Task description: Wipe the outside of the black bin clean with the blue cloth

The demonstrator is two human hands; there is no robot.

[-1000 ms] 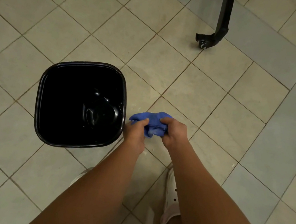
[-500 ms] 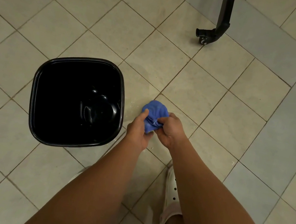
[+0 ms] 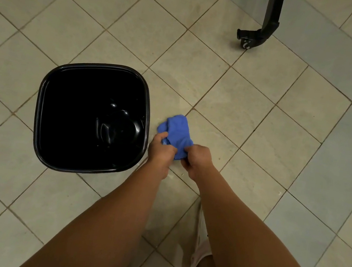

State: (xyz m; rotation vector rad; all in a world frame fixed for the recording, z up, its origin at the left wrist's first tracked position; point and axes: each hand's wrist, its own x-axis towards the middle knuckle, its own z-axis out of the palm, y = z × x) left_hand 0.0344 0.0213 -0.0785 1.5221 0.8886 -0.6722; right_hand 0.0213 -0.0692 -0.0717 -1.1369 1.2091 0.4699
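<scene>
A glossy black bin (image 3: 39, 113) with a rounded square rim stands upright on the tiled floor, seen from above, its inside dark. Just right of its rim I hold a bunched blue cloth (image 3: 178, 131) in both hands. My left hand (image 3: 160, 151) grips the cloth's left end, close to the bin's right rim. My right hand (image 3: 198, 160) pinches the cloth's lower right part. The cloth is apart from the bin.
Beige floor tiles spread all around. A black metal leg with a caster wheel (image 3: 256, 37) stands at the upper right. A white clog (image 3: 201, 253) on my foot shows below my right forearm.
Both hands have reworked the cloth: it was stretched sideways between them, then bunched up, and now sticks up above the hands. The bin has stayed in place.
</scene>
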